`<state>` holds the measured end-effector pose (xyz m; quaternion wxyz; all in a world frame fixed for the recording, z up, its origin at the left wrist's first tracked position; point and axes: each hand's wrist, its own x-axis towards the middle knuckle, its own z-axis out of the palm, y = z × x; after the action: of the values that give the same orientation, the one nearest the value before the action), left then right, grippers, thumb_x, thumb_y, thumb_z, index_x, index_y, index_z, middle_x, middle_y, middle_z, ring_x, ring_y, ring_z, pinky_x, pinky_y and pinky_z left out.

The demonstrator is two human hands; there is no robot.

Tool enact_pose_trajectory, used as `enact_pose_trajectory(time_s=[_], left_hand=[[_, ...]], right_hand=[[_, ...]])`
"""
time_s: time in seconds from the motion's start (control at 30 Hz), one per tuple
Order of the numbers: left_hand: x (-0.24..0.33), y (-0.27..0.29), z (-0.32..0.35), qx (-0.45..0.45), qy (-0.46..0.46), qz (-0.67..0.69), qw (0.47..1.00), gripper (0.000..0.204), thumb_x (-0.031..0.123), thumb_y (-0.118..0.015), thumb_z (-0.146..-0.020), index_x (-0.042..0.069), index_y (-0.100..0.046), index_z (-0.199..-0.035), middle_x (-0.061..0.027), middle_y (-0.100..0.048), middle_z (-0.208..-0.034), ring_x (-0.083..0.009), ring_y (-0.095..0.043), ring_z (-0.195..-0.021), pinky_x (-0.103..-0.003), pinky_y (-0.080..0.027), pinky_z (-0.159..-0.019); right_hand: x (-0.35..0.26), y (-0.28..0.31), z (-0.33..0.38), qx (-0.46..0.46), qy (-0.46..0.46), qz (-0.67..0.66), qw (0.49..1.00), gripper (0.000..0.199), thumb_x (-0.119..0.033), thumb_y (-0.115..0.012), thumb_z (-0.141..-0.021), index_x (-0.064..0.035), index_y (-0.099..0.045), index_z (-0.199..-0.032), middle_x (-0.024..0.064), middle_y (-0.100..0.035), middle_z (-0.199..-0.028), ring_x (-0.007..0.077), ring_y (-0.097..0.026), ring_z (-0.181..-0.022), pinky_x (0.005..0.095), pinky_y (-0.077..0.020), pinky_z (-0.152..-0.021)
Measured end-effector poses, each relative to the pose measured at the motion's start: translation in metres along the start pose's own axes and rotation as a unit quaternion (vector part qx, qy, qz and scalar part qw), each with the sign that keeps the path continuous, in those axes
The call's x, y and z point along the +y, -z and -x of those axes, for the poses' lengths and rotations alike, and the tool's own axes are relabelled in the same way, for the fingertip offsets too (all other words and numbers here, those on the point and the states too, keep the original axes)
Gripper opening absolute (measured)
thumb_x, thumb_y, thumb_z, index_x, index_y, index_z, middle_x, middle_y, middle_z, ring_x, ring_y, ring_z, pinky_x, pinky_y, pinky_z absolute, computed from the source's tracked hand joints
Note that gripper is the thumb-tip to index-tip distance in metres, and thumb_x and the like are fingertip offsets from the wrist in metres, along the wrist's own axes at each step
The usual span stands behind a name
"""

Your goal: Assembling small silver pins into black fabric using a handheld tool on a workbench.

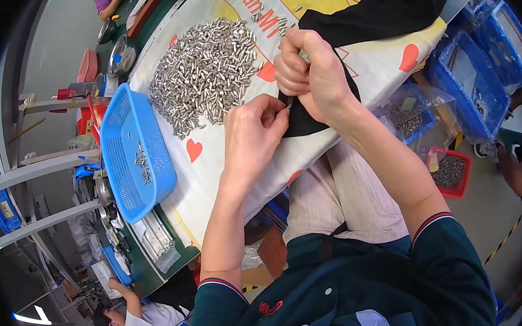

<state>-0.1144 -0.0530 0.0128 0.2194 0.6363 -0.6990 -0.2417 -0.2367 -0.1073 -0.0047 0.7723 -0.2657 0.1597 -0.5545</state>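
My left hand is closed in a pinch over a black cloth, at the near edge of the table. A small metal piece glints at its fingertips, partly hidden. Just to the right, my right hand is curled into a fist above the same cloth, close to the left fingers; what it grips is hidden. Beyond my left hand lies a broad heap of small silvery metal pieces. A few loose metal pieces lie past my right fist.
A blue plastic basket with a few metal pieces stands left of the heap. Black fabric lies at the far right of the patterned tablecloth. Blue bins and a red tray stand to the right; other people work nearby.
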Motion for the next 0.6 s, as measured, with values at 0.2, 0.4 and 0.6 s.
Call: enact_pose_trajectory(time_s=[0.2,0.4,0.6], left_hand=[[-0.0115,-0.0093,0.0067,0.050,0.017,0.036,0.998,0.008,0.004,-0.063,-0.069,-0.003,-0.061,-0.070,-0.0068,-0.047,-0.045,-0.0121,-0.041,-0.039,-0.027,-0.036,-0.042],[-0.0133,-0.0131,0.0064,0.063,0.007,0.055,0.996,0.008,0.004,-0.064,-0.069,-0.003,-0.060,-0.068,-0.0069,-0.049,-0.045,-0.0118,-0.041,-0.038,-0.027,-0.036,-0.041],[-0.0117,-0.0123,0.0057,0.062,0.015,0.051,0.997,0.008,0.004,-0.064,-0.069,-0.003,-0.060,-0.068,-0.0066,-0.048,-0.045,-0.0117,-0.041,-0.038,-0.026,-0.035,-0.041]], right_hand=[[0.0001,0.0003,0.0053,-0.013,0.023,0.033,0.999,0.040,-0.027,-0.033,-0.087,-0.0109,-0.026,-0.051,-0.0034,-0.021,-0.043,0.0066,-0.014,-0.038,0.0242,-0.0140,-0.038],[-0.0003,0.0048,0.0062,-0.025,0.023,0.023,0.999,0.040,-0.028,-0.032,-0.087,-0.0107,-0.026,-0.051,-0.0031,-0.021,-0.043,0.0070,-0.013,-0.039,0.0243,-0.0137,-0.038],[-0.0009,0.0045,0.0059,-0.026,0.024,0.018,0.999,0.041,-0.030,-0.033,-0.086,-0.0110,-0.026,-0.050,-0.0032,-0.020,-0.043,0.0072,-0.013,-0.039,0.0249,-0.0138,-0.039]])
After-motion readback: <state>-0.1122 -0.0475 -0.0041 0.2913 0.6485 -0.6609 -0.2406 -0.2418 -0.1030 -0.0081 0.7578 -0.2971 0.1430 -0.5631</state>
